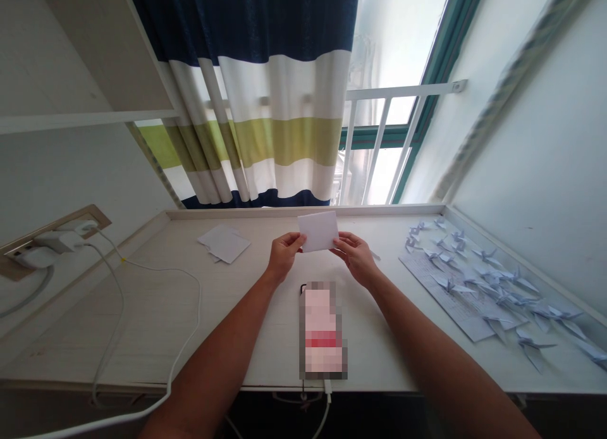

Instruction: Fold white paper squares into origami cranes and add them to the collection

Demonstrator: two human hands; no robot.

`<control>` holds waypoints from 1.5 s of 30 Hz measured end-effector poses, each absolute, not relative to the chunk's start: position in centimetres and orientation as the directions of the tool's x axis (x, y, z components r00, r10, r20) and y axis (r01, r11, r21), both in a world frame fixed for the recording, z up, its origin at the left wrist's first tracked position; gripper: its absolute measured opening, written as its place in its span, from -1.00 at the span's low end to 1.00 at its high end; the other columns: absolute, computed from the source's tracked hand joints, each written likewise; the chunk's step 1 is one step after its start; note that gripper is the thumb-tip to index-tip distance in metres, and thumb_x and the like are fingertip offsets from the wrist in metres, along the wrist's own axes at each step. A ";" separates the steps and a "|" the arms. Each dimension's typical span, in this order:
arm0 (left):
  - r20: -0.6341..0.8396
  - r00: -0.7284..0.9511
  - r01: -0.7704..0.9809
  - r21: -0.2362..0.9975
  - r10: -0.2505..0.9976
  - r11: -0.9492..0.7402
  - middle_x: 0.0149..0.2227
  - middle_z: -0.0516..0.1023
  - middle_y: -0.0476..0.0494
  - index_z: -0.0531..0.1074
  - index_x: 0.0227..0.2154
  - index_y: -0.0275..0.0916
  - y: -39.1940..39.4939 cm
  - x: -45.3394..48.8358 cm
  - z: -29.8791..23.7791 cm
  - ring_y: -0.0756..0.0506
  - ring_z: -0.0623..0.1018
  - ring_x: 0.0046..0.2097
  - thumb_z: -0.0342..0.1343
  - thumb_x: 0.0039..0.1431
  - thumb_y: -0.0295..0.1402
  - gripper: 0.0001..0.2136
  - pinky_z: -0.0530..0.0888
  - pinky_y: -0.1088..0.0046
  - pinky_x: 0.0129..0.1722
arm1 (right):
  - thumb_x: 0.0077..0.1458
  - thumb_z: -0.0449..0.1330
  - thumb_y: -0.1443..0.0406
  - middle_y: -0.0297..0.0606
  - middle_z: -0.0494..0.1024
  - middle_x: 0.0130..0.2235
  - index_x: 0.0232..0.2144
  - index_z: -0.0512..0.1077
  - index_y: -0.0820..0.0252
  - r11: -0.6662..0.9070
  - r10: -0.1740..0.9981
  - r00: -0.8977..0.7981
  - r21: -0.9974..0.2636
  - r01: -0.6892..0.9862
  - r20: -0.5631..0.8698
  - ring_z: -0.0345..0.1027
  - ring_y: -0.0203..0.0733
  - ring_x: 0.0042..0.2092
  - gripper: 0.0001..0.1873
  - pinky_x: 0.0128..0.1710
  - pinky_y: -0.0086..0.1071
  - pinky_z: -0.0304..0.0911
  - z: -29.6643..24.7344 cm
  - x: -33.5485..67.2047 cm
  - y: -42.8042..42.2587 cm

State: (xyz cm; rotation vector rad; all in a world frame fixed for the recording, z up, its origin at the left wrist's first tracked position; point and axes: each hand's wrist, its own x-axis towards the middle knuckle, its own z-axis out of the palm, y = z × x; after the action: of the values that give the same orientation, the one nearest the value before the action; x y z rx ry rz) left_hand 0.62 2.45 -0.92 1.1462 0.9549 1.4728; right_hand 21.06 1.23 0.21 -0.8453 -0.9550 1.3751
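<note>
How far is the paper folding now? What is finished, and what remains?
Done: many folded paper cranes lie at the right of the desk. In hand: the left hand and right hand hold one white paper by its lower corners above the desk; it is still a plain rectangle, far from a crane shape. Left: a few flat sheets lie unfolded on the desk's left side.

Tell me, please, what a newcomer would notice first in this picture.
The eye goes first to the white paper held up over the middle of the desk, pinched at its sides by the left hand and the right hand. Next come the many small paper cranes spread over the right side of the desk, and the striped curtain hanging behind at the window.
</note>
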 end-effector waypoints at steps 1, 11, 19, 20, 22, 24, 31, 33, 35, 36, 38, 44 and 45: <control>0.184 -0.050 -0.234 0.953 0.982 -0.191 -0.32 0.65 -0.14 0.64 -0.32 -0.26 2.4 0.6 -0.9 -0.05 0.53 -0.33 0.40 -0.03 -0.13 -0.69 0.47 0.38 -0.28 | -0.21 0.56 0.17 -0.25 0.65 -0.25 -0.31 0.55 0.14 0.039 0.997 -0.041 -0.915 -0.401 0.060 0.54 -0.08 -0.10 -0.60 0.14 -0.03 0.39 0.2 21.0 1.2; 0.175 -0.057 -0.232 0.955 0.983 -0.184 -0.32 0.65 -0.15 0.64 -0.32 -0.26 2.5 0.5 -0.6 -0.05 0.53 -0.33 0.41 -0.07 -0.10 -0.66 0.46 0.39 -0.31 | -0.15 0.53 0.07 -0.22 0.64 -0.24 -0.39 0.57 0.18 0.017 0.995 -0.085 -0.934 -0.356 0.050 0.52 -0.07 -0.10 -0.63 0.11 -0.05 0.42 0.7 20.7 0.6; 0.182 -0.068 -0.204 0.960 0.981 -0.192 -0.29 0.67 -0.17 0.65 -0.31 -0.24 2.5 0.3 -0.7 -0.08 0.55 -0.29 0.40 -0.04 -0.11 -0.68 0.48 0.37 -0.28 | -0.15 0.52 0.06 -0.22 0.63 -0.28 -0.42 0.61 0.19 0.045 0.998 -0.034 -0.939 -0.342 0.060 0.51 -0.09 -0.15 -0.64 0.14 -0.05 0.41 0.6 20.8 0.8; 0.183 -0.069 -0.204 0.960 0.981 -0.194 -0.29 0.67 -0.17 0.65 -0.31 -0.24 2.5 0.3 -0.7 -0.08 0.55 -0.29 0.40 -0.04 -0.11 -0.68 0.48 0.36 -0.28 | -0.15 0.53 0.06 -0.22 0.63 -0.29 -0.42 0.61 0.19 0.045 0.998 -0.033 -0.938 -0.343 0.060 0.51 -0.10 -0.16 -0.64 0.15 -0.04 0.40 0.6 20.8 0.8; 0.183 -0.071 -0.205 0.959 0.981 -0.194 -0.29 0.67 -0.17 0.65 -0.30 -0.24 2.6 0.3 -0.8 -0.08 0.55 -0.28 0.40 -0.03 -0.11 -0.68 0.48 0.36 -0.27 | -0.16 0.53 0.05 -0.21 0.63 -0.29 -0.43 0.62 0.19 0.042 0.998 -0.035 -0.939 -0.341 0.058 0.51 -0.09 -0.16 -0.64 0.15 -0.03 0.40 0.6 20.9 0.9; 0.176 -0.077 -0.208 0.960 0.981 -0.189 -0.28 0.67 -0.18 0.65 -0.30 -0.24 2.7 0.2 -0.9 -0.09 0.56 -0.28 0.40 -0.04 -0.10 -0.67 0.49 0.35 -0.26 | -0.17 0.53 0.05 -0.20 0.63 -0.29 -0.43 0.62 0.19 0.033 0.998 -0.042 -0.942 -0.334 0.050 0.51 -0.07 -0.15 -0.64 0.14 -0.01 0.41 0.6 20.9 0.8; 0.165 -0.023 -0.184 0.969 0.986 -0.166 -0.30 0.66 -0.18 0.63 -0.34 -0.26 2.7 0.1 -0.9 -0.10 0.55 -0.27 0.39 -0.04 -0.13 -0.70 0.48 0.32 -0.22 | -0.16 0.52 0.05 -0.22 0.61 -0.31 -0.43 0.61 0.18 0.062 0.998 -0.008 -0.940 -0.335 0.069 0.49 -0.10 -0.18 -0.64 0.06 -0.07 0.45 0.4 20.8 1.0; 0.142 0.104 -0.121 0.984 0.984 -0.129 -0.32 0.64 -0.17 0.60 -0.40 -0.28 2.5 0.0 -0.8 -0.10 0.55 -0.27 0.41 -0.06 -0.17 -0.73 0.46 0.33 -0.19 | -0.13 0.50 0.04 -0.23 0.61 -0.30 -0.40 0.61 0.18 0.117 0.993 0.059 -0.940 -0.320 0.103 0.47 -0.12 -0.19 -0.63 0.00 -0.11 0.46 0.5 21.2 1.1; 0.135 0.181 -0.077 0.989 0.974 -0.122 -0.29 0.65 -0.18 0.58 -0.35 -0.29 2.4 -0.2 -0.5 -0.11 0.56 -0.24 0.41 -0.06 -0.19 -0.71 0.45 0.31 -0.14 | -0.09 0.48 0.03 -0.22 0.62 -0.29 -0.35 0.61 0.17 0.172 0.984 0.098 -0.953 -0.250 0.152 0.47 -0.10 -0.19 -0.63 -0.08 -0.15 0.46 0.8 21.7 1.3; 0.157 0.170 -0.081 0.986 0.973 -0.145 -0.24 0.65 -0.19 0.57 -0.27 -0.28 2.4 -0.4 -0.3 -0.13 0.57 -0.19 0.39 -0.03 -0.17 -0.67 0.45 0.30 -0.10 | -0.07 0.46 0.02 -0.21 0.63 -0.29 -0.33 0.62 0.18 0.201 0.978 0.100 -0.960 -0.197 0.184 0.47 -0.10 -0.20 -0.63 -0.11 -0.17 0.45 0.9 22.1 1.3; 0.264 0.063 -0.118 0.959 0.962 -0.256 -0.11 0.63 -0.22 0.52 -0.08 -0.26 2.4 -0.6 0.0 -0.15 0.57 -0.04 0.33 0.07 -0.14 -0.59 0.44 0.27 0.01 | -0.03 0.43 0.01 -0.19 0.65 -0.27 -0.28 0.63 0.17 0.242 0.969 0.066 -0.965 -0.101 0.236 0.46 -0.10 -0.23 -0.61 -0.17 -0.20 0.42 1.3 22.6 1.3; 0.340 0.216 -0.152 0.938 0.915 -0.313 -0.13 0.65 -0.22 0.52 0.03 -0.20 1.8 0.0 0.0 -0.13 0.61 -0.09 0.38 0.06 -0.17 -0.53 0.47 0.26 0.00 | 0.10 0.32 0.00 -0.15 0.67 -0.16 -0.18 0.64 0.11 0.315 0.945 -0.123 -0.943 0.107 0.301 0.51 -0.06 -0.18 -0.63 -0.25 -0.25 0.41 1.3 22.6 0.9; 0.336 0.215 -0.156 0.939 0.917 -0.308 -0.17 0.66 -0.20 0.55 -0.01 -0.21 1.7 0.3 0.0 -0.12 0.61 -0.12 0.39 0.05 -0.17 -0.55 0.48 0.27 -0.02 | 0.11 0.32 0.01 -0.15 0.67 -0.16 -0.19 0.65 0.12 0.337 0.940 -0.108 -0.932 0.136 0.324 0.51 -0.05 -0.18 -0.64 -0.25 -0.25 0.40 1.2 22.5 0.9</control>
State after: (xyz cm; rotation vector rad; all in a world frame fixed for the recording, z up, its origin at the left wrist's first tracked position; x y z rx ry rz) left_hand 0.31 1.65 -0.02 1.4571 0.7666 1.3095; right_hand 22.48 0.89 1.20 -1.0188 -1.5236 0.9358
